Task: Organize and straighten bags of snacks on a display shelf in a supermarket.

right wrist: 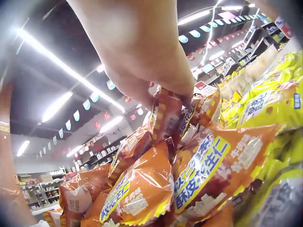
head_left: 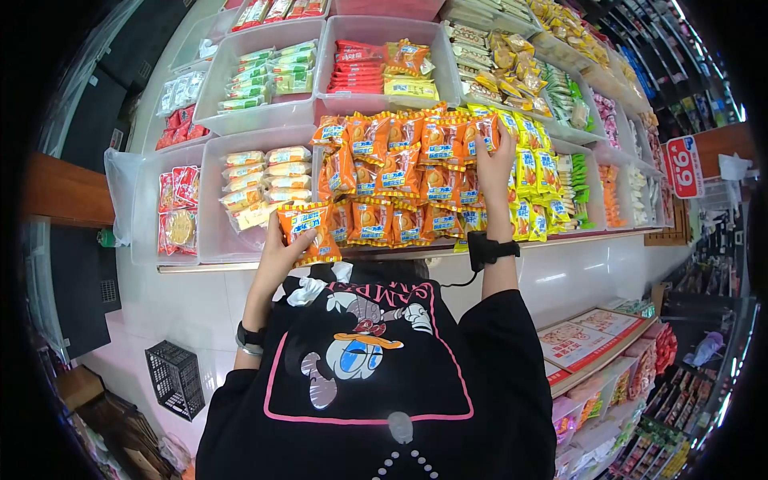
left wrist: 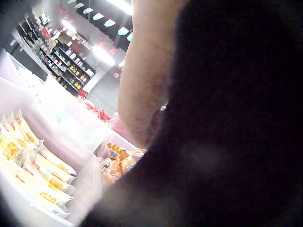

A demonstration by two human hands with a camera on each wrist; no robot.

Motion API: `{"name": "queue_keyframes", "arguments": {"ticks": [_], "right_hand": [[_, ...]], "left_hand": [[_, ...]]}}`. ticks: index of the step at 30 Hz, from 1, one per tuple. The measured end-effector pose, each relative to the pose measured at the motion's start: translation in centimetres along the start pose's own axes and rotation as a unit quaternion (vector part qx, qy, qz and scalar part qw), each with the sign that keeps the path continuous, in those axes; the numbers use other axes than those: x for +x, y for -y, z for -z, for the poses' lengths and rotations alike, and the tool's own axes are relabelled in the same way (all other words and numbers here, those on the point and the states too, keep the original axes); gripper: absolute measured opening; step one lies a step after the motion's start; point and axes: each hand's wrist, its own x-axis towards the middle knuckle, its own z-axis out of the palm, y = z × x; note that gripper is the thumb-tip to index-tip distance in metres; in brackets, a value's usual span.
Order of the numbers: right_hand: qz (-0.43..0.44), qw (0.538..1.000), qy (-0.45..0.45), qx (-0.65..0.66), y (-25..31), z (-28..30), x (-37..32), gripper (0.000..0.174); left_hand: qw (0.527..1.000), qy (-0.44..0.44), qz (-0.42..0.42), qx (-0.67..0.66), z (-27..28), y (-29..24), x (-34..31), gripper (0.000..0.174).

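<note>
In the head view my left hand (head_left: 278,258) grips an orange snack packet (head_left: 309,230) with yellow striped edges, thumb across its front, at the front edge of the bins. My right hand (head_left: 495,164) is at the right end of a pile of matching orange packets (head_left: 398,178). In the right wrist view its fingertips pinch one upright packet (right wrist: 165,116) at the top of that pile. A dark shape covers most of the left wrist view, hiding the left hand's fingers and its packet.
Left of the pile is a clear bin with cream-wrapped snacks (head_left: 267,182); yellow packets (head_left: 530,172) adjoin its right side. Behind stand bins of red packets (head_left: 356,66) and green-white packets (head_left: 264,76). A black crate (head_left: 175,380) sits on the floor, lower left.
</note>
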Motion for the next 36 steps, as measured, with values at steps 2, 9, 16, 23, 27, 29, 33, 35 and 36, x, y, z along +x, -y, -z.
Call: {"name": "queue_keyframes", "arguments": {"ticks": [2, 9, 16, 23, 27, 29, 33, 35, 36], "right_hand": [[-0.04, 0.998, -0.036, 0.037, 0.6, -0.5, 0.0, 0.054], [0.043, 0.998, -0.035, -0.019, 0.8, -1.5, -0.4, 0.045], [0.041, 0.993, -0.103, -0.036, 1.4, 0.7, -1.4, 0.049], [0.019, 0.971, 0.166, 0.17, 10.6, 3.3, -5.8, 0.027], [-0.13, 0.86, 0.303, 0.389, 12.6, 0.9, -8.9, 0.041], [-0.147, 0.828, 0.351, 0.413, 13.1, 0.9, -9.4, 0.052], [-0.2, 0.81, 0.331, 0.441, 12.9, 1.0, -10.1, 0.06], [-0.239, 0.79, 0.325, 0.463, 12.6, 1.5, -10.2, 0.061], [-0.24, 0.804, 0.318, 0.441, 12.3, 1.7, -10.2, 0.059]], "left_hand": [[1.0, -0.008, -0.009, 0.001, 0.0, 0.3, 0.3, 0.053], [1.0, 0.003, -0.009, 0.005, -0.5, 0.2, 0.8, 0.052], [0.999, 0.011, 0.035, 0.024, -0.1, -0.2, 1.4, 0.051], [0.995, 0.094, -0.029, -0.011, -2.2, -4.5, 2.3, 0.058], [0.983, 0.17, -0.044, -0.058, -5.5, -6.7, 2.7, 0.051], [0.98, 0.182, -0.064, -0.047, -6.7, -6.0, 2.8, 0.041], [0.975, 0.162, -0.13, 0.076, -7.7, -4.5, 3.4, 0.022], [0.973, 0.152, -0.165, 0.056, -8.4, -4.1, 3.9, 0.021], [0.971, 0.168, -0.149, 0.082, -8.2, -4.6, 4.0, 0.021]]}}
